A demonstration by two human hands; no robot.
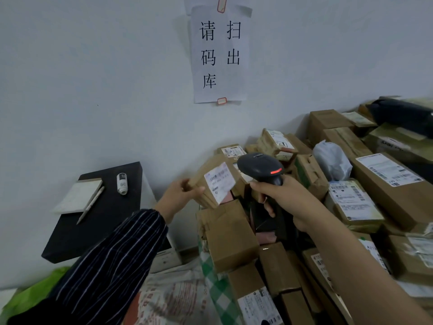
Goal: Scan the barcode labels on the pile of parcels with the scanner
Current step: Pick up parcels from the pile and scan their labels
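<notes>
Up by the wall at my 12 o'clock, my left hand (180, 195) pinches the end of a small cardboard parcel (201, 181). I've got it tipped up off the heap so its barcode label (219, 181) faces me instead of lying flat at a bad angle. My right hand (278, 198) is wrapped round the grip of the black handheld scanner (260, 168), just at the parcel's 3 o'clock. The head looks aimed roughly at that label, and a red light glows on its back.

The pile of parcels (384, 184) sprawls from 1 to 5 o'clock. Lots of labels there face up already, so I reckon those scan where they lie. The black side table (70, 240) at 9 o'clock holds a notepad (77, 195) and pen (90, 205), within reach but out of the mess.
</notes>
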